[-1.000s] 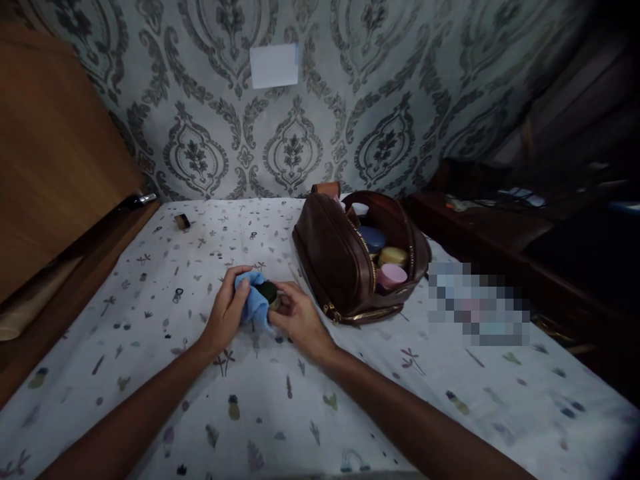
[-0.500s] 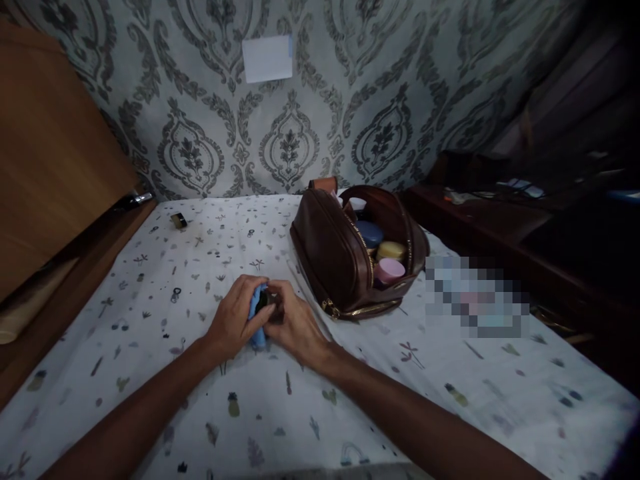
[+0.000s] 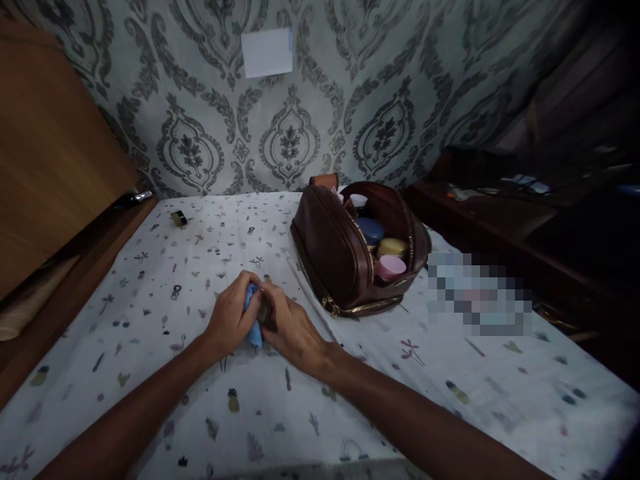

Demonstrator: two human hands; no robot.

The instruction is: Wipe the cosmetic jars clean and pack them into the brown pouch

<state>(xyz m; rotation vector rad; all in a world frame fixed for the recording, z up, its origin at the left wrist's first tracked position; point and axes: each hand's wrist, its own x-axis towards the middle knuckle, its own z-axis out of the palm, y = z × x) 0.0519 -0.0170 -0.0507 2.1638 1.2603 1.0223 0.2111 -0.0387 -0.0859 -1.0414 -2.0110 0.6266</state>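
My left hand is closed round a bunched blue cloth, pressing it against a small dark item. That dark, rounded item is gripped by my right hand; fingers cover most of it, so its kind is hidden. Both hands meet low over the white printed sheet. To their right stands a brown leather toiletry bag, its zip open. Inside it show a pink-lidded jar, a yellow lid and a blue lid.
A small gold-and-black object lies at the sheet's far left. Right of the bag is a pixelated patch. Wooden furniture borders the left, and a dark wooden ledge the right. Behind rises a patterned wall bearing a white card.
My fingers have drawn closer together round the cloth and the dark item, which has turned slightly and shows less of its opening. The bag has stayed in place; the view shifted slightly.
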